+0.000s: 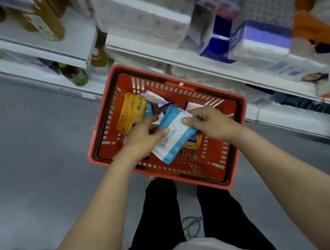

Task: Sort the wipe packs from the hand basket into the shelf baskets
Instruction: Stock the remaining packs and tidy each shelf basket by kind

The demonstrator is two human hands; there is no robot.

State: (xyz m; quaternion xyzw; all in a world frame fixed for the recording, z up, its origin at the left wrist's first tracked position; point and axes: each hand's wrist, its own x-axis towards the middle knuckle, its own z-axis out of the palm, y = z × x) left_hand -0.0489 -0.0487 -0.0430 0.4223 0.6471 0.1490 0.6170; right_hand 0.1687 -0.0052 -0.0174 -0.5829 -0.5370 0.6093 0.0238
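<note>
Head view, looking down; landmark = red hand basket (236, 134), standing on grey floor (22, 161) just in front of the person's legs. White shelving (71, 46) runs diagonally beyond the basket's far rim; blurred. On the shelves beyond and right of the basket: white and purple tissue packs (259, 40), plus orange packaging further right. Beyond and left of the basket: amber bottles (49, 22) and a green-capped bottle low down. Inside the basket, near its far-left corner: yellow pack (129, 113), tilted against the wall. Beside it, toward the basket's middle: white pack with purple print (154, 99), partly under other items. Over the basket's centre: blue-and-white wipe pack (172, 136), lifted at an angle, lower end pointing to the near rim; held by both hands. Left hand (141, 135) grips its left edge, thumb on top, fingers curled beneath. Right hand (210, 123) grips its right edge, thumb pressed on the top face, fingers wrapped under. Below the held pack, toward the basket's near-right: corner of a yellow-and-purple pack (195, 141), mostly covered. Print on all packs too blurred to read.
</note>
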